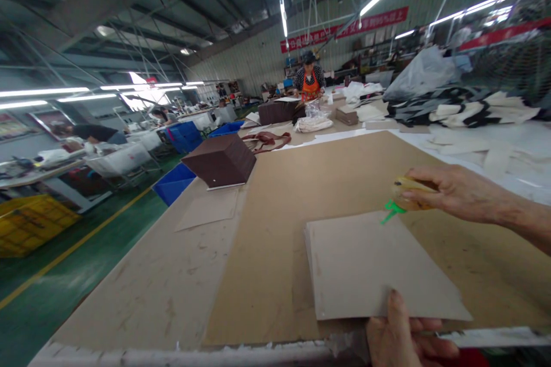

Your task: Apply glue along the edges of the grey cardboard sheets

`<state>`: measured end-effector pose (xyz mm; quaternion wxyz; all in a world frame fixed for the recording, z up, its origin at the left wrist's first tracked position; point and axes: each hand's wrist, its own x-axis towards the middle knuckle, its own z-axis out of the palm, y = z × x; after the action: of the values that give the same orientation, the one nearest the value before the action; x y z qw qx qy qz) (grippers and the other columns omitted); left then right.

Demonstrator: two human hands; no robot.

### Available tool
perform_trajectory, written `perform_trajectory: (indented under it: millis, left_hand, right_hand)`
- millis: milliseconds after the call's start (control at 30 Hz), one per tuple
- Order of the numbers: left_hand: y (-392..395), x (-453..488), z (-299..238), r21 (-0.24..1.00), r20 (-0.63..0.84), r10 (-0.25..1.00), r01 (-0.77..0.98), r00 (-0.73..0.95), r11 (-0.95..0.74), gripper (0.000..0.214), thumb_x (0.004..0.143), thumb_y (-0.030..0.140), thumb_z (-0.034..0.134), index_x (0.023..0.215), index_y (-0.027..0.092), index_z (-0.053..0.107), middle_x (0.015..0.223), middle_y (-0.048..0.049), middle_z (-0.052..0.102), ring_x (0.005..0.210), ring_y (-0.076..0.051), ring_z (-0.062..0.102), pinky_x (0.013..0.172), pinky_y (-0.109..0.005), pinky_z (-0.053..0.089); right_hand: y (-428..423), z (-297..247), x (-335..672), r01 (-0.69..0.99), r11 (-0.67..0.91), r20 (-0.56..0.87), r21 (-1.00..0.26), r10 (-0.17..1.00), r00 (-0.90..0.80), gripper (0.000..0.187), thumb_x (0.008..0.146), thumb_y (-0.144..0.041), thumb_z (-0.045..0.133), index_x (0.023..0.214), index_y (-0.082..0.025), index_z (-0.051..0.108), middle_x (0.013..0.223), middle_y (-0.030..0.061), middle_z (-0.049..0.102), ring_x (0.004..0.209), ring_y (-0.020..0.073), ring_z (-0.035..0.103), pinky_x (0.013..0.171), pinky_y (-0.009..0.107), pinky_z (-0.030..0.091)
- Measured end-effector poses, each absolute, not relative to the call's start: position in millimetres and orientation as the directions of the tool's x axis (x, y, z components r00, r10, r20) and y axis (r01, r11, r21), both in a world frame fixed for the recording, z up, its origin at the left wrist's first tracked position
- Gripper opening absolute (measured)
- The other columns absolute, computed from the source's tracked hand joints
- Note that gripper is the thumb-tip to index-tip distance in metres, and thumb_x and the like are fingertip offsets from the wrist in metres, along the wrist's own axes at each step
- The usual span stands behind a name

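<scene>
My right hand [447, 192] is closed around a yellowish squeeze bottle [407, 192] with a bright green tip [392, 209]. That tip points down at the far edge of a stack of flat grey-beige sheets [383, 264], and I cannot tell if it touches. My left hand [400, 332] grips the stack's near edge, thumb on top and fingers partly hidden beneath. The stack lies on a large brown board [275, 229] over the worktable.
A tall block of dark brown pieces [221, 160] stands on the left, beside a loose sheet [209, 212] and brown straps [271, 139]. Black and white scraps [465, 106] lie at the back right. A person in an orange apron [310, 83] stands across the table.
</scene>
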<state>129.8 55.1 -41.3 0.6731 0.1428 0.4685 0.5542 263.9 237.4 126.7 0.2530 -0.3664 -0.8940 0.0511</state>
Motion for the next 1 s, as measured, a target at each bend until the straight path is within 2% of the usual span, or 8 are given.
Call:
perform_trajectory:
  millis: [100,267,433,633,800,1000]
  left_hand:
    - [55,129,-37,0.716,-0.484,0.874,-0.593,-0.042,0.368,0.072,0.090,0.063,0.036,0.082,0.001,0.072,0.070,-0.0204,0.072,0.036,-0.012,0.056,0.035,-0.018,0.040]
    - [55,128,-35,0.724,-0.512,0.855,-0.579,-0.086,0.376,0.068,0.090,0.062,0.039,0.083,0.002,0.071,0.068,-0.0185,0.072,0.038,-0.013,0.057,0.036,-0.019,0.039]
    - [56,125,-34,0.728,-0.511,0.857,-0.564,-0.066,0.390,0.070,0.090,0.064,0.039,0.084,0.002,0.071,0.068,-0.0189,0.072,0.037,-0.012,0.057,0.035,-0.017,0.039]
    - [54,125,-26,0.726,-0.513,0.855,-0.571,-0.076,0.384,0.066,0.092,0.059,0.040,0.084,0.001,0.070,0.066,-0.0187,0.071,0.039,-0.012,0.058,0.036,-0.018,0.041]
    - [53,126,-22,0.724,-0.520,0.850,-0.574,-0.090,0.382,0.066,0.093,0.058,0.039,0.082,0.001,0.070,0.064,-0.0173,0.071,0.039,-0.012,0.057,0.036,-0.018,0.040]
    - [52,126,-23,0.741,-0.500,0.860,-0.565,-0.101,0.364,0.067,0.094,0.057,0.035,0.082,0.002,0.071,0.065,-0.0177,0.071,0.039,-0.012,0.058,0.035,-0.017,0.041]
  right_hand:
    - [235,129,269,0.668,0.693,0.330,-0.270,0.719,-0.612,0.036,0.090,-0.056,0.045,0.090,-0.024,0.061,0.083,0.0047,0.066,0.076,0.0227,0.058,0.068,0.035,0.037]
    - [228,133,262,0.663,0.706,0.338,-0.251,0.705,-0.623,0.037,0.091,-0.055,0.042,0.093,-0.023,0.061,0.085,0.0049,0.065,0.077,0.0219,0.058,0.067,0.033,0.037]
    - [229,134,266,0.678,0.697,0.319,-0.235,0.714,-0.623,0.038,0.090,-0.057,0.043,0.084,-0.022,0.058,0.074,0.0013,0.060,0.067,0.0192,0.055,0.061,0.030,0.035]
    - [230,131,283,0.673,0.692,0.324,-0.262,0.720,-0.614,0.036,0.091,-0.054,0.044,0.087,-0.023,0.060,0.079,0.0010,0.062,0.070,0.0185,0.056,0.064,0.030,0.036]
    - [225,124,261,0.606,0.766,0.433,-0.216,0.631,-0.643,0.032,0.092,-0.048,0.045,0.088,-0.021,0.060,0.084,0.0039,0.062,0.075,0.0199,0.057,0.066,0.031,0.036]
    - [216,122,201,0.495,0.842,0.470,-0.215,0.534,-0.703,0.025,0.093,-0.042,0.046,0.086,-0.021,0.057,0.084,0.0019,0.061,0.076,0.0170,0.056,0.068,0.028,0.036]
